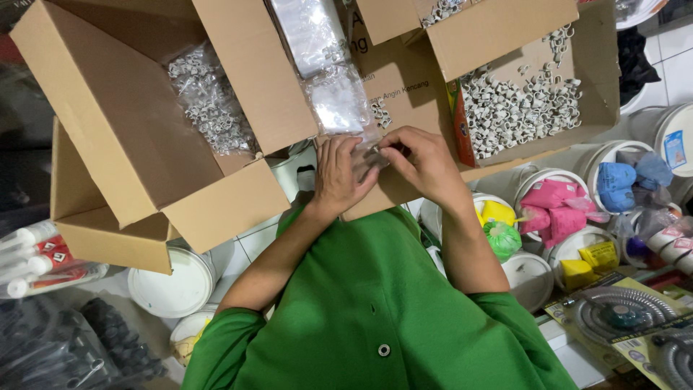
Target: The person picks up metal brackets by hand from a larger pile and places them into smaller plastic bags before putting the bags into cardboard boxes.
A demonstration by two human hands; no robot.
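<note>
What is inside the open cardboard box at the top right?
The box holds a heap of small white clips. Its floor beneath the heap and a folded flap is hidden.

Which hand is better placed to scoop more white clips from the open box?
Right, probably: the right hand, pinching the small clear bag, is nearer the box of white clips. The left hand lies flat on the bag, farther away.

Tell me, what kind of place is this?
Probably a hardware shop's storeroom or packing corner: cardboard boxes full of small white clips, tubs of coloured powder bags, and packaged hoses all around.
</note>
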